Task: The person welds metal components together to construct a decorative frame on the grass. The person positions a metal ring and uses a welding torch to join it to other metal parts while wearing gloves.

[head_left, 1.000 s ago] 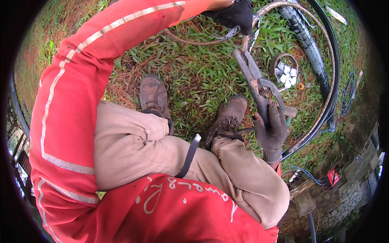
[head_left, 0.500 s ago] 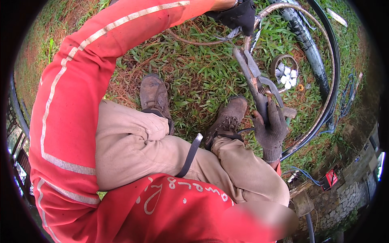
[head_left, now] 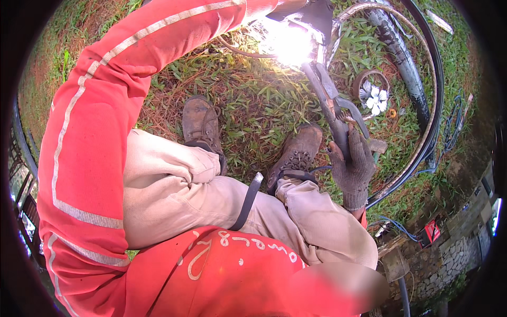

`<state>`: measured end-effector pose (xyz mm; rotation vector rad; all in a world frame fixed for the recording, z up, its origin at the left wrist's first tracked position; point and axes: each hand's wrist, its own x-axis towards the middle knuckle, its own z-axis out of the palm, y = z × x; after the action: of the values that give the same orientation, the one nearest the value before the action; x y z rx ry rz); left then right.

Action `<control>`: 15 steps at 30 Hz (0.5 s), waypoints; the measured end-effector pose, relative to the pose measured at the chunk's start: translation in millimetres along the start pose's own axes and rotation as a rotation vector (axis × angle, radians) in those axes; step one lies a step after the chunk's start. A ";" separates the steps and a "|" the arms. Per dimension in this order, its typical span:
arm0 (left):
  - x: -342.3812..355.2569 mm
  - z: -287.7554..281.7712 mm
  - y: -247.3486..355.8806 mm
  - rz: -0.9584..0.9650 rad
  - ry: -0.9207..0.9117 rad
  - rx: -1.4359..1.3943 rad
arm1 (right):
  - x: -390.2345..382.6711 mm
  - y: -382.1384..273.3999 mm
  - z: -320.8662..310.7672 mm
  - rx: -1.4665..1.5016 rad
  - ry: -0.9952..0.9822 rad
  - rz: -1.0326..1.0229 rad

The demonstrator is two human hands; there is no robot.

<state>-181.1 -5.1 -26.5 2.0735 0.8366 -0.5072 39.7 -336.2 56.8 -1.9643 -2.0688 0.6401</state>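
My right hand (head_left: 355, 171), in a grey knit glove, is wrapped round the handle of a welding electrode holder (head_left: 331, 108). The holder's jaws point up toward a blinding white arc (head_left: 291, 46). My left hand (head_left: 318, 15), in a dark glove at the top edge, is closed beside the arc, among thin silvery leaf-like metal pieces (head_left: 334, 46). Glare hides its fingers and what they grip. A large curved metal bar (head_left: 388, 9) arches from near my left hand round to the right.
A metal ring with a white flower-shaped piece (head_left: 375, 100) lies on the grass right of the holder. Beyond it rests a dark scuffed pipe (head_left: 404, 63). A blue cord (head_left: 451, 129) and a red-and-black object (head_left: 430, 232) lie farther right. My boots (head_left: 203, 127) stand on the grass.
A bright arc has flared up between my left hand and the holder's tip, lighting the sleeve, trousers and grass. Both hands have stayed nearly in place.
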 end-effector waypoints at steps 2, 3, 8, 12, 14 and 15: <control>0.7 0.1 -0.9 -0.003 0.004 -0.009 | 1.7 -0.5 1.4 0.000 0.032 -0.020; 0.9 0.8 -1.3 -0.002 0.003 -0.015 | 2.1 -0.3 1.9 0.001 0.033 -0.020; 0.6 3.2 -4.6 0.007 0.011 -0.018 | 4.0 -2.3 3.0 0.020 0.030 -0.004; 12.3 6.7 -6.3 0.051 0.020 0.017 | -1.7 8.1 1.1 0.115 0.088 -0.094; 21.0 11.0 -8.9 0.080 0.014 0.055 | -1.3 9.7 1.9 0.134 0.110 -0.112; 25.3 12.5 -10.6 0.098 0.016 0.072 | -0.9 9.5 2.2 0.149 0.134 -0.128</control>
<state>-171.7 -0.9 -54.9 2.1751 0.7310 -0.4739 47.2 -337.3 50.6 -1.7290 -1.9862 0.5998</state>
